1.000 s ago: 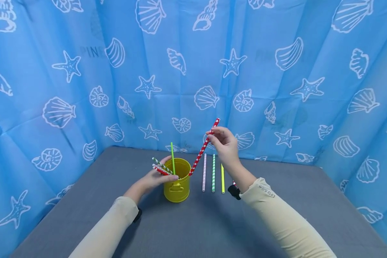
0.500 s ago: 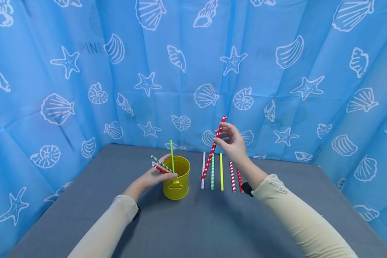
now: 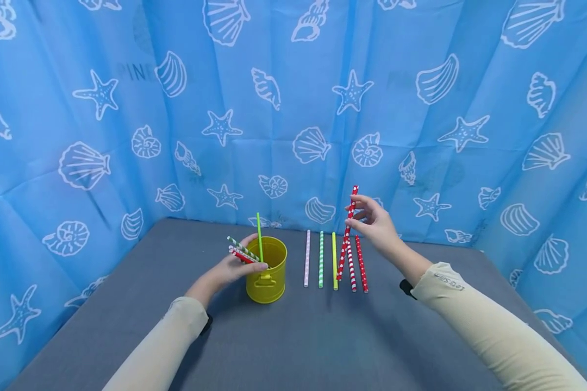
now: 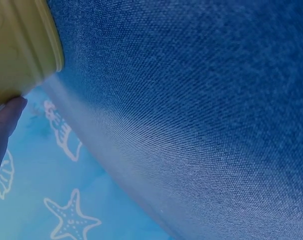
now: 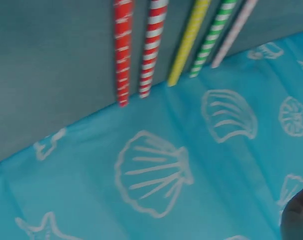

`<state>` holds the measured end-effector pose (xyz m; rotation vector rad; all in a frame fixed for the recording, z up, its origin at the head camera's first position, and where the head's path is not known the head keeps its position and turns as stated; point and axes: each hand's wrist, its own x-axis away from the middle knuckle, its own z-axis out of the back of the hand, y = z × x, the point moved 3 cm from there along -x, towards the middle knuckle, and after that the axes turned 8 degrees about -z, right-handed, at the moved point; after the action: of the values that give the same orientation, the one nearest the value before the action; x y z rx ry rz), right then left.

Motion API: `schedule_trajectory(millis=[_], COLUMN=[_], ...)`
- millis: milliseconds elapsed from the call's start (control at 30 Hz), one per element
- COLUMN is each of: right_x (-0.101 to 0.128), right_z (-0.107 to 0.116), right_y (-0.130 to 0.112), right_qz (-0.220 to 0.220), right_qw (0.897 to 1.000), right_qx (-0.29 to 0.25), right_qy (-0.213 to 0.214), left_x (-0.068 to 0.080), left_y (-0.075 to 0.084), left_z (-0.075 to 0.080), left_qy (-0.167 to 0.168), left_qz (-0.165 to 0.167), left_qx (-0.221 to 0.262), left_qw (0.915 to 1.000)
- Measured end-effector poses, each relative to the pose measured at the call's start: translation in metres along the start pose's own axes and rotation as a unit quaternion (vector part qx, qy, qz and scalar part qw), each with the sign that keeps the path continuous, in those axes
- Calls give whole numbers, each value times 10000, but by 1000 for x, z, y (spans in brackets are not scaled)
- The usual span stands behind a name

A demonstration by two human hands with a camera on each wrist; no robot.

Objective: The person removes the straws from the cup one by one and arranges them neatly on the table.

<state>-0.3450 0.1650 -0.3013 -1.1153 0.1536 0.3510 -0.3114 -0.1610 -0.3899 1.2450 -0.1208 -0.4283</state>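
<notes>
My right hand (image 3: 375,222) pinches a red dotted straw (image 3: 347,233) near its top, holding it tilted above the row of straws lying on the grey table (image 3: 293,336). The row has a pale pink straw (image 3: 306,258), a green striped straw (image 3: 320,259), a yellow straw (image 3: 334,260), a red-and-white striped straw (image 3: 350,269) and a red straw (image 3: 361,264). My left hand (image 3: 235,266) holds the rim of a yellow bucket (image 3: 267,271) and grips a few straws (image 3: 241,251) against it. A green straw (image 3: 259,236) stands in the bucket.
Blue cloth (image 3: 293,108) printed with white shells and starfish walls the table at the back and both sides. In the right wrist view the far ends of the lying straws (image 5: 154,50) reach close to the cloth. The left wrist view shows the bucket's side (image 4: 19,45).
My right hand has carried the red dotted straw from beside the bucket rightward, over the row of lying straws. The left hand has stayed on the bucket.
</notes>
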Motion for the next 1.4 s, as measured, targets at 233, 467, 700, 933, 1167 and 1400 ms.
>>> schedule_trajectory(millis=[233,467,700,933,1167,1400], right_x=[-2,-6,-8,-15,-23,-28], right_z=[19,33,38,40,40,38], right_y=[31,57,79,112,137,158], right_qz=[-531,-664,-1124,-1547,-1955,-2044], right_qw=[9976,9968,9896,9802,9722,9677], right_qx=[390,217,471,821,790,994], right_qy=[-208,-400,-761,-927,-1020,-1095], left_x=[1,1,2,3,2,-1], left_y=[-5,-6,-8,-9,-7,-6], left_z=[0,2,4,4,4,2], left_qy=[153,144,91,90,84,-17], left_qz=[169,132,51,1,-104,-217], left_qx=[117,94,144,148,172,379], left_qw=[9997,9998,9998,9998,9998,9990])
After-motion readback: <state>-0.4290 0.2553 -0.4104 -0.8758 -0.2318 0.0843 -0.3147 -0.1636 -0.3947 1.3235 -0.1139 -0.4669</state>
